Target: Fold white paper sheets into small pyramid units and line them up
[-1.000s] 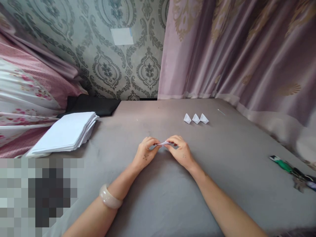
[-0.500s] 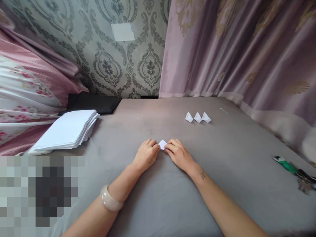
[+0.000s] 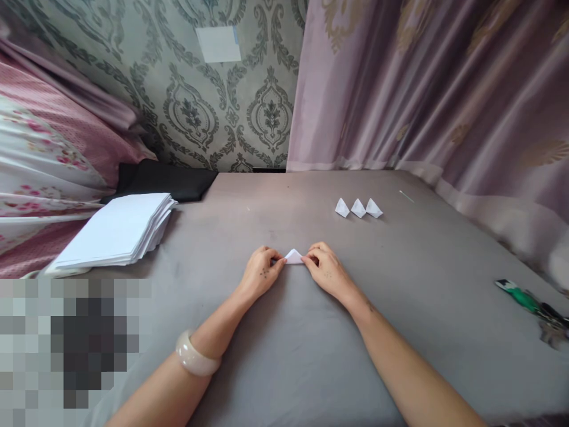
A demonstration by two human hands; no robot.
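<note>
A small white folded paper (image 3: 293, 257), triangular with its point away from me, is held low over the grey cloth surface (image 3: 284, 344). My left hand (image 3: 263, 268) pinches its left corner between thumb and fingers. At the right corner, my right hand (image 3: 326, 267) pinches it the same way. Whether the paper touches the cloth I cannot tell. Beyond my right hand stand three small folded white paper shapes (image 3: 358, 208) in a row, close together.
To the left lies a thick stack of white paper sheets (image 3: 118, 228), with a black folded item (image 3: 178, 182) behind it. Keys with a green tag (image 3: 524, 299) rest at the right. A thin white stick (image 3: 406, 196) lies near the curtain (image 3: 364, 89).
Both hands have shifted apart to the paper's outer corners, so more of the triangle shows, with a straight near edge. The view has tilted slightly downward.
</note>
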